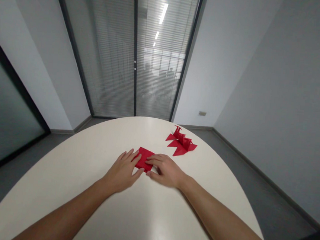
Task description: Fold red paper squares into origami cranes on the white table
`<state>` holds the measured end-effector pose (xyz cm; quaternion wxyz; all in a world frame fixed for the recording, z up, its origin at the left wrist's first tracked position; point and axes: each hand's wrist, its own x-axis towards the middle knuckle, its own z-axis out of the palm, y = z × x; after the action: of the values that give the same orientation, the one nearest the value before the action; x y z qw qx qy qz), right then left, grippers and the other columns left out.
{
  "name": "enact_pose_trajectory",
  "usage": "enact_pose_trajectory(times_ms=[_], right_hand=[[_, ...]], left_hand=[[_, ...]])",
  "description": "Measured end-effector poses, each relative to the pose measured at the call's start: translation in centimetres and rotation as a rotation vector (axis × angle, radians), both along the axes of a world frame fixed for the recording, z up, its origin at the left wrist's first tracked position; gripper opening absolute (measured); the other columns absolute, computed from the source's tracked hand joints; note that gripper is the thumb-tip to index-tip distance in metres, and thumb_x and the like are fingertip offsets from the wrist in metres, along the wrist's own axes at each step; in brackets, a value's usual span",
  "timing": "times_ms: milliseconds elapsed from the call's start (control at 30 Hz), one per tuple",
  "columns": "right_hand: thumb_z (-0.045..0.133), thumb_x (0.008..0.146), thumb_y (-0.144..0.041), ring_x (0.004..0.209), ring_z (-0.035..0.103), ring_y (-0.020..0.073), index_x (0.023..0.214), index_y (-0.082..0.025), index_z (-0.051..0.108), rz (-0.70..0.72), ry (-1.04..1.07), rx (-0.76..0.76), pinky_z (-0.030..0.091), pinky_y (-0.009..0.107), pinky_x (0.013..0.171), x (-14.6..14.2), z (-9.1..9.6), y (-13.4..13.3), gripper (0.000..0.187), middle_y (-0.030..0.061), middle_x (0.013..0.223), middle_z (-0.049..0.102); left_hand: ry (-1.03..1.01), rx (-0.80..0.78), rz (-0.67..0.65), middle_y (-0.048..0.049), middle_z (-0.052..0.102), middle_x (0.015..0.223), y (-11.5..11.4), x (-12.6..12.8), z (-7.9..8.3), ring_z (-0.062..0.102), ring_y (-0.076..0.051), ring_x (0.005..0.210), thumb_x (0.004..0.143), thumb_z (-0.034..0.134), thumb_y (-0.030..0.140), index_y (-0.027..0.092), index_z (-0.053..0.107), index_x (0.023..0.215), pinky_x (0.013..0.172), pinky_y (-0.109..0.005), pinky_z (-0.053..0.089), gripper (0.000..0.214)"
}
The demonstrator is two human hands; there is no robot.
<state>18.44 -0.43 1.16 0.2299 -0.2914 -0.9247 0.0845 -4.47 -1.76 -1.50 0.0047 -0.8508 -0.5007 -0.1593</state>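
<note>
Two bare hands are working at one red paper square (145,155), which is lying flat on the white round table (67,186), between them and toward the far edge.

Left hand (122,171): the palm is facing down, the fingers are spreading across the left part of the paper, and the thumb is pointing at the near edge. This hand is pressing or steadying, by its look; it is showing no pinch.

Right hand (168,170): the fingers are lying close together and bending slightly, with their tips resting on the right part of the paper. The thumb is standing apart from them, beside the near corner. How hard either hand is pressing cannot be told.

Risks, as judged:
- Skew. The paper could be sliding or turning if the two hands are pushing unequally, since the tabletop is looking smooth and glossy.
- Off-line crease. Layers could be shifting if the fingers are bearing down before the edges are matching; the hands are partly hiding those edges.
- Tear or wrinkle. Thin paper could be buckling if the hands are dragging in opposite directions.
- Knock. The red folded figures (185,144) are sitting beyond the right hand; a wide sweep could be catching them.
</note>
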Motion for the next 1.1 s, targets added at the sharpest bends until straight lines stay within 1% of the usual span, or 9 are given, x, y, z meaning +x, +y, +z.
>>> enact_pose_trajectory(times_ms=[100, 267, 400, 500, 567, 767, 900, 967, 1100], right_hand=[[0.059, 0.093, -0.033, 0.106, 0.065, 0.0248, 0.120, -0.018, 0.064, -0.035, 0.016, -0.026, 0.046, 0.039, 0.097, 0.0, 0.0, 0.0, 0.031, 0.0104, 0.114, 0.072], [0.056, 0.094, -0.025, 0.090, 0.065, 0.0218, 0.105, -0.017, 0.066, -0.086, 0.001, -0.019, 0.047, 0.034, 0.085, -0.1, 0.0, 0.1, 0.017, 0.0079, 0.096, 0.072], [0.052, 0.097, -0.027, 0.086, 0.063, 0.0208, 0.100, -0.017, 0.065, -0.094, -0.017, -0.011, 0.046, 0.033, 0.081, -0.1, 0.1, 0.0, 0.016, 0.0075, 0.092, 0.071], [0.048, 0.100, -0.028, 0.083, 0.062, 0.0205, 0.098, -0.017, 0.064, -0.110, -0.033, -0.005, 0.045, 0.033, 0.081, -0.1, 0.1, 0.1, 0.020, 0.0077, 0.089, 0.070], [0.044, 0.102, -0.029, 0.081, 0.061, 0.0203, 0.097, -0.017, 0.063, -0.136, -0.040, -0.004, 0.045, 0.033, 0.080, -0.1, 0.0, 0.2, 0.023, 0.0075, 0.087, 0.068], [0.038, 0.103, -0.028, 0.084, 0.062, 0.0208, 0.100, -0.019, 0.059, -0.206, -0.012, -0.020, 0.046, 0.033, 0.079, 0.0, -0.1, 0.1, 0.023, 0.0074, 0.090, 0.068], [0.048, 0.099, -0.030, 0.090, 0.063, 0.0226, 0.111, -0.018, 0.056, -0.209, 0.028, -0.034, 0.046, 0.033, 0.080, 0.0, -0.1, 0.0, 0.018, 0.0085, 0.098, 0.070], [0.052, 0.097, -0.027, 0.090, 0.063, 0.0236, 0.118, -0.017, 0.054, -0.221, 0.021, -0.029, 0.046, 0.034, 0.079, 0.0, -0.1, 0.0, 0.023, 0.0084, 0.097, 0.070], [0.051, 0.096, -0.022, 0.087, 0.063, 0.0229, 0.127, -0.018, 0.049, -0.261, 0.007, -0.034, 0.044, 0.032, 0.076, 0.1, -0.2, 0.2, 0.031, 0.0074, 0.094, 0.070]], left_hand=[[-0.015, 0.032, -0.012, -0.0141, 0.055, 0.144, 0.0, 0.1, 0.2, 0.042, -0.032, 0.139, 0.097, 0.044, 0.043, 0.015, 0.057, 0.137, 0.116, -0.050, 0.031, 0.050], [-0.097, 0.075, -0.070, -0.0105, 0.068, 0.127, -0.2, 0.3, 1.0, 0.058, -0.028, 0.119, 0.094, 0.050, 0.029, 0.019, 0.065, 0.123, 0.108, -0.047, 0.041, 0.035], [-0.114, 0.065, -0.082, -0.0108, 0.070, 0.118, -0.4, 0.5, 1.4, 0.062, -0.028, 0.109, 0.091, 0.054, 0.031, 0.019, 0.067, 0.114, 0.101, -0.046, 0.046, 0.029], [-0.108, 0.055, -0.074, -0.0118, 0.071, 0.115, -0.5, 0.5, 1.5, 0.063, -0.029, 0.107, 0.089, 0.057, 0.032, 0.019, 0.067, 0.111, 0.098, -0.045, 0.048, 0.028], [-0.115, 0.048, -0.057, -0.0117, 0.071, 0.114, -0.4, 0.5, 1.4, 0.063, -0.028, 0.106, 0.090, 0.055, 0.030, 0.019, 0.066, 0.111, 0.096, -0.044, 0.049, 0.026], [-0.141, 0.006, -0.004, -0.0087, 0.073, 0.106, -0.1, 0.4, 1.2, 0.066, -0.024, 0.097, 0.094, 0.047, 0.023, 0.019, 0.067, 0.105, 0.089, -0.039, 0.051, 0.024], [-0.138, 0.001, 0.005, -0.0079, 0.074, 0.105, 0.1, 0.3, 1.1, 0.067, -0.024, 0.096, 0.095, 0.047, 0.024, 0.020, 0.068, 0.105, 0.088, -0.038, 0.051, 0.024], [-0.147, 0.000, 0.010, -0.0077, 0.074, 0.105, 0.1, 0.3, 1.1, 0.067, -0.024, 0.097, 0.095, 0.048, 0.024, 0.020, 0.069, 0.105, 0.088, -0.038, 0.051, 0.024], [-0.165, 0.004, 0.005, -0.0076, 0.075, 0.105, 0.1, 0.2, 1.1, 0.067, -0.023, 0.097, 0.095, 0.048, 0.023, 0.020, 0.070, 0.105, 0.089, -0.037, 0.051, 0.025]])
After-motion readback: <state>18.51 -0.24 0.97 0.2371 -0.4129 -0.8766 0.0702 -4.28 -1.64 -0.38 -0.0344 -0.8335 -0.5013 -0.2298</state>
